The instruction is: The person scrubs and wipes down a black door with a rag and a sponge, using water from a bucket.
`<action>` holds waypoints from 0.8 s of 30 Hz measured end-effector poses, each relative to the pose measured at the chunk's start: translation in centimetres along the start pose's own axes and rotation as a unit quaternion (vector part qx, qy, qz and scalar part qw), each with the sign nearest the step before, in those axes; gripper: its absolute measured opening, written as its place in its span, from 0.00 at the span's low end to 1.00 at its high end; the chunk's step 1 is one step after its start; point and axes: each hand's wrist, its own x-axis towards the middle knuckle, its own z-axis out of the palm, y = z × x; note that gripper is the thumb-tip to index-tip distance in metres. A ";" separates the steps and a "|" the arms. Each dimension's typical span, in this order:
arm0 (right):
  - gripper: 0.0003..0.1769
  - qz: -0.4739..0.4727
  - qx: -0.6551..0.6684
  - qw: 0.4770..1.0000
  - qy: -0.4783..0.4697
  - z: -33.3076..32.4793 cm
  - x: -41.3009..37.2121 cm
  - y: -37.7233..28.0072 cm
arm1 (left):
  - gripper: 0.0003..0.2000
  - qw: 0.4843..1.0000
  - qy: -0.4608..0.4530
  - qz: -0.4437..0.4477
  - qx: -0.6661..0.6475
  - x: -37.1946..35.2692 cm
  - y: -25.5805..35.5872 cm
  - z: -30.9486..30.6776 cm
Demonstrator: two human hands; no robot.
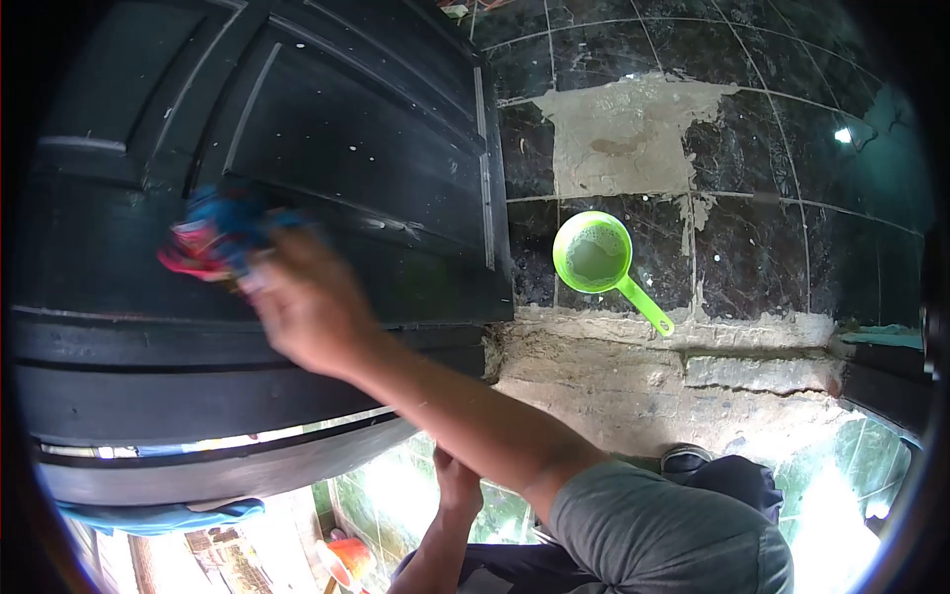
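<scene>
A blue and pink-red cloth [218, 233], smeared by motion, is bunched in my right hand [302, 297]. That hand is stretched far to the left, with the cloth against the dark panelled door [346, 129]. My left hand [458, 485] is lower down, just beneath my right forearm, which covers part of it. Its fingers are mostly hidden. On the dark tiled floor, right of the door, rests a bright green dipper [594, 252] holding cloudy, foamy liquid, its handle pointing down and right.
A bare cement patch [623, 134] breaks up the dark floor tiles [752, 247]. Below them runs a rough cement threshold [594, 366]. An orange-red container [346, 559] and a blue cloth [168, 515] are at the lower left. A shoe [685, 457] shows beside my sleeve.
</scene>
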 end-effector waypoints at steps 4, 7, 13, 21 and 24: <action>0.09 0.142 -0.249 0.956 0.058 -7.8 -10.2 11.6 | 0.09 0.989 0.140 -0.037 -0.012 -1.6 2.4 0.6; 0.13 0.424 -0.090 0.892 0.128 -11.5 -17.8 17.4 | 0.06 0.983 0.177 -0.030 -0.035 -3.5 4.6 1.9; 0.21 0.158 -0.161 0.974 0.032 -0.8 -2.2 2.6 | 0.07 0.979 0.189 0.052 -0.063 -1.8 4.0 2.4; 0.20 -0.133 0.084 0.988 0.005 12.4 13.1 -15.8 | 0.20 0.983 -0.030 -0.020 -0.177 0.7 -9.7 -5.0; 0.14 -0.062 -0.004 0.997 0.052 7.1 7.7 -8.4 | 0.19 0.982 0.082 0.079 -0.148 -0.2 -0.5 -0.8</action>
